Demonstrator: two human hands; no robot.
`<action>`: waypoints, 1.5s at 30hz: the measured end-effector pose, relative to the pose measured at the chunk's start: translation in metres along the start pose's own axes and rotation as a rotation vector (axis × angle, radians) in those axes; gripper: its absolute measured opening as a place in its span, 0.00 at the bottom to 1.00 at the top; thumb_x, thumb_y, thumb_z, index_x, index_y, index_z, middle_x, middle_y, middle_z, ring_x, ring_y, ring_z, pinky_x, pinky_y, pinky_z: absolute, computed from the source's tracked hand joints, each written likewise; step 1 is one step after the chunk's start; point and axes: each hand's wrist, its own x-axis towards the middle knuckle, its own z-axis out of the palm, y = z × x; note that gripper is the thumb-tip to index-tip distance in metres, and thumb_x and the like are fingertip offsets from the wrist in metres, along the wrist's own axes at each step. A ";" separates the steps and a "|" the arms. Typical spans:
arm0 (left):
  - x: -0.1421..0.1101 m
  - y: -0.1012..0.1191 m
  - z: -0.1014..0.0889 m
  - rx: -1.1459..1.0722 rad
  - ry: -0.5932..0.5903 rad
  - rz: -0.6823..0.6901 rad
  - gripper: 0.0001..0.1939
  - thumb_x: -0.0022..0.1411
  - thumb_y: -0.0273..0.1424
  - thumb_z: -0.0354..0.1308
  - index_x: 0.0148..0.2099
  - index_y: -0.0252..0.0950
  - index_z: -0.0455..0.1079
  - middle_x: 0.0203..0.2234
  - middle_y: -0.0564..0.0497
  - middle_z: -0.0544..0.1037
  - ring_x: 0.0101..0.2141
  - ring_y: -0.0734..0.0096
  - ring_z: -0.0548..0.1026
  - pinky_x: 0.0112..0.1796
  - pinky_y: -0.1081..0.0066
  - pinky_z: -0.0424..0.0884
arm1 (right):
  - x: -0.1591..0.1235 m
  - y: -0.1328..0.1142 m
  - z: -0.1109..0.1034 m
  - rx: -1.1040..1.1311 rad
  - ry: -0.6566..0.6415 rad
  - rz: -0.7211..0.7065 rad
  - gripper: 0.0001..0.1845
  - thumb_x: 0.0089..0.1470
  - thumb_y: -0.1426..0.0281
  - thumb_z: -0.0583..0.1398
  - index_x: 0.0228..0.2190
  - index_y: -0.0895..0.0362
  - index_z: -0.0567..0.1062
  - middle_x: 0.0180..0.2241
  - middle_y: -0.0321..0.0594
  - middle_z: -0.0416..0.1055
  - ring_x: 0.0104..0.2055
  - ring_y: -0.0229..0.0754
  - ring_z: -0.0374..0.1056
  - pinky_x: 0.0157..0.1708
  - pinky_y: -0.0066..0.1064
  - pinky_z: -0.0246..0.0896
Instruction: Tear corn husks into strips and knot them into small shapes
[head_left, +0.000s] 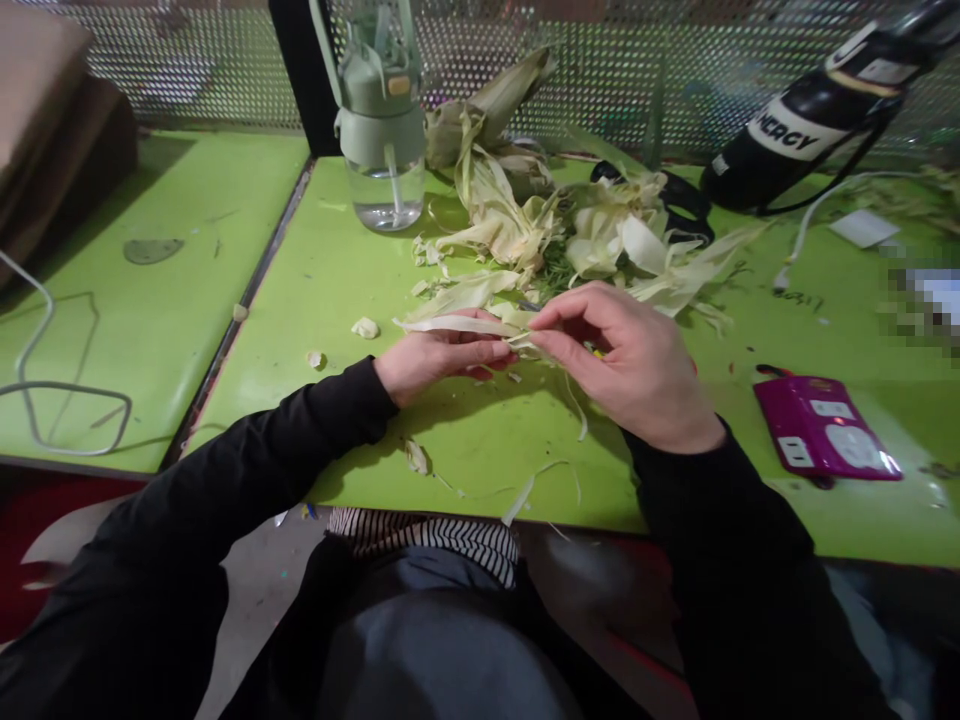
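My left hand (442, 355) is closed on a pale strip of corn husk (461, 324), its thumb pressed near the strip's right end. Fingertips of my right hand (626, 360) pinch the husk at that same end, close to my left thumb. A thin strand hangs down below the right fingers. Just beyond both hands lies a heap of dried corn husks (517, 225) with some green sprigs in it. Small husk scraps (416, 456) and loose fibres are scattered on the green table (247, 400) around my hands.
A pale green water bottle (382, 150) stands behind the heap. At the back right a black bottle (795, 130) leans against the mesh screen (615, 80). A purple box with white sockets (825, 428) lies to the right. White cables (806, 225) cross the tabletop.
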 end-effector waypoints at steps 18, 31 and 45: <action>-0.002 0.002 0.006 -0.125 -0.010 -0.023 0.07 0.60 0.23 0.67 0.40 0.30 0.72 0.34 0.50 0.82 0.35 0.75 0.80 0.47 0.68 0.75 | -0.001 0.001 0.005 0.049 0.098 0.066 0.13 0.56 0.58 0.66 0.34 0.53 0.73 0.36 0.40 0.72 0.32 0.41 0.67 0.32 0.37 0.66; 0.001 0.006 0.003 0.073 0.014 0.025 0.03 0.65 0.20 0.57 0.39 0.30 0.70 0.25 0.55 0.75 0.23 0.83 0.72 0.30 0.77 0.71 | 0.003 0.006 0.010 0.224 -0.230 0.211 0.23 0.58 0.49 0.63 0.48 0.50 0.79 0.52 0.43 0.78 0.54 0.54 0.73 0.56 0.50 0.67; -0.003 0.013 0.006 0.190 0.086 0.011 0.11 0.62 0.25 0.65 0.43 0.31 0.65 0.22 0.55 0.78 0.22 0.81 0.74 0.28 0.76 0.72 | -0.001 0.010 0.022 0.652 -0.176 0.270 0.15 0.52 0.60 0.69 0.40 0.54 0.78 0.40 0.39 0.80 0.43 0.45 0.76 0.49 0.44 0.72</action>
